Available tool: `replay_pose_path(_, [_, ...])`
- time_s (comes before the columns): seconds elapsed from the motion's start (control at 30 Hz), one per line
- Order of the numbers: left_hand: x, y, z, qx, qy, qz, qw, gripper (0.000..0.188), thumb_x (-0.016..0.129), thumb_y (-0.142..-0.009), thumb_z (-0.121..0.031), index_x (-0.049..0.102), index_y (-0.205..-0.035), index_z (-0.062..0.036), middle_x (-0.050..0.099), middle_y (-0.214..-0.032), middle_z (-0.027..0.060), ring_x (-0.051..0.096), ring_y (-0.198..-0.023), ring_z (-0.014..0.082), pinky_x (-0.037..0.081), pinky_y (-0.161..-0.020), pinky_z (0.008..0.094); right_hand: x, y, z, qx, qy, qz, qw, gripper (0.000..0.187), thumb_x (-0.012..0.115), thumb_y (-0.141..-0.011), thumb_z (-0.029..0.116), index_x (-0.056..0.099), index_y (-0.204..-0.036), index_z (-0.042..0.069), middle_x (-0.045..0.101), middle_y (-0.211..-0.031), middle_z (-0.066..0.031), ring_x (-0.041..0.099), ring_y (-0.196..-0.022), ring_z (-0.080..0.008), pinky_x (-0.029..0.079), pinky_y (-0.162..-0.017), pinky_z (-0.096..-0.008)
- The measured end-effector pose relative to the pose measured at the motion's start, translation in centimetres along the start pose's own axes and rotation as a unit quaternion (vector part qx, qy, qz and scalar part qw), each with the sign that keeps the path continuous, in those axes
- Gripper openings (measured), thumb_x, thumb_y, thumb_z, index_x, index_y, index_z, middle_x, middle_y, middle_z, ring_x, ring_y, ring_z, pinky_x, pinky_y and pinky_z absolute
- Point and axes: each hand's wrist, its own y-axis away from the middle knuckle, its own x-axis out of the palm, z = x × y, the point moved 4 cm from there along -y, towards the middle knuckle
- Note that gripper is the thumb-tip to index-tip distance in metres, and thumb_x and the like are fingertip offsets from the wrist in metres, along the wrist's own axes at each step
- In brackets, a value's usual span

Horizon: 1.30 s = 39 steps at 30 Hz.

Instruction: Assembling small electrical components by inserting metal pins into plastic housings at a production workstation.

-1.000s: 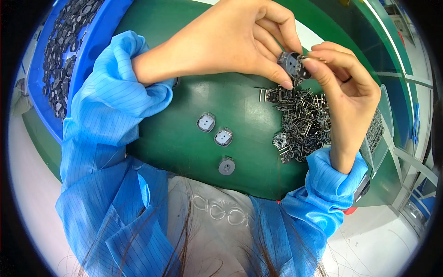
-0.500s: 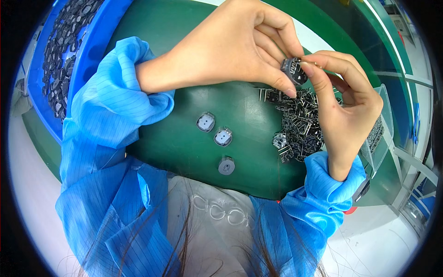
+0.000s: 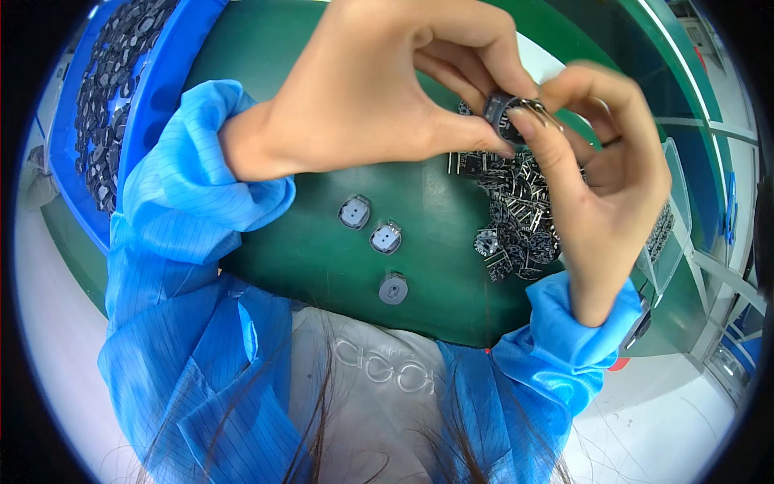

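Above the green table, my left hand (image 3: 367, 101) pinches a small dark round plastic housing (image 3: 497, 106) between thumb and fingers. My right hand (image 3: 617, 173), slightly blurred, is closed at the housing's right side, its thumb against a small black circuit board with metal pins (image 3: 543, 111) at the housing's mouth. Fingers partly hide how far the board sits inside. Beneath my right hand lies a pile of black circuit boards with metal pins (image 3: 520, 206). Left of it are two housings with pale inner faces (image 3: 354, 212) and a grey round one (image 3: 393, 288).
A blue bin (image 3: 165, 89) at the far left holds many dark plastic parts (image 3: 105, 133). At the right, a clear plastic tray (image 3: 673, 214) stands beside the pile with more small parts in it. The green tabletop (image 3: 314, 262) curves along my body.
Both hands have shifted slightly, and the housing has tilted and moved a little left. The metal pins now show more clearly between the fingers. The housings on the table appear slightly shifted in view.
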Motion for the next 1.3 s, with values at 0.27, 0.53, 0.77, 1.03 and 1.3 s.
replay_pose_path(0.27, [-0.7, -1.2, -1.3, 0.280, -0.103, -0.047, 0.953, 0.019, 0.083, -0.066, -0.002, 0.071, -0.080, -0.0057, 0.072, -0.089, 0.0065, 0.064, -0.070, 0.0141, 0.043, -0.059, 0.0250, 0.4, 0.2, -1.2, 0.167, -0.246, 0.124, 0.947, 0.035, 0.070, -0.092, 0.007, 0.058, -0.122, -0.006, 0.067, -0.112, -0.0110, 0.064, -0.106, -0.0164, 0.051, -0.094, -0.0290])
replay_pose_path(0.53, [-0.9, -1.3, -1.7, 0.356, -0.234, 0.027, 0.904, 0.022, 0.083, -0.065, -0.004, 0.071, -0.083, -0.0080, 0.069, -0.093, 0.0044, 0.060, -0.072, 0.0142, 0.039, -0.061, 0.0267, 0.4, 0.2, -1.8, 0.147, -0.157, 0.131, 0.968, 0.028, 0.069, -0.092, 0.003, 0.060, -0.118, -0.006, 0.068, -0.108, -0.0096, 0.065, -0.103, -0.0140, 0.051, -0.093, -0.0282])
replay_pose_path(0.77, [-2.4, -4.4, 2.6, 0.136, -0.195, 0.011, 0.971, 0.025, 0.080, -0.074, -0.003, 0.069, -0.096, -0.0020, 0.071, -0.102, 0.0086, 0.067, -0.086, 0.0199, 0.050, -0.071, 0.0295, -1.1, -0.7, -4.0, 0.104, 0.084, 0.003, 0.991, 0.035, 0.070, -0.091, 0.008, 0.064, -0.125, 0.000, 0.071, -0.112, -0.0131, 0.068, -0.102, -0.0189, 0.053, -0.088, -0.0311])
replay_pose_path(1.03, [-10.0, -8.7, 15.5, -0.047, -0.237, -0.046, 0.969, 0.025, 0.075, -0.080, -0.001, 0.065, -0.103, 0.0017, 0.071, -0.097, 0.0115, 0.068, -0.091, 0.0180, 0.054, -0.081, 0.0319, 0.9, -1.0, -5.4, -0.102, 0.250, 0.085, 0.959, 0.026, 0.075, -0.080, 0.009, 0.072, -0.105, 0.004, 0.069, -0.099, -0.0172, 0.066, -0.088, -0.0370, 0.053, -0.082, -0.0412])
replay_pose_path(1.3, [-1.2, -5.2, 3.7, 0.092, -0.155, 0.357, 0.917, 0.047, 0.085, -0.065, -0.002, 0.066, -0.108, -0.0020, 0.066, -0.108, 0.0093, 0.066, -0.102, 0.0229, 0.057, -0.086, 0.0366, -0.2, -0.7, -7.0, -0.027, 0.275, 0.086, 0.957, 0.012, 0.074, -0.078, 0.002, 0.068, -0.089, 0.002, 0.069, -0.083, -0.0159, 0.070, -0.077, -0.0328, 0.055, -0.071, -0.0391])
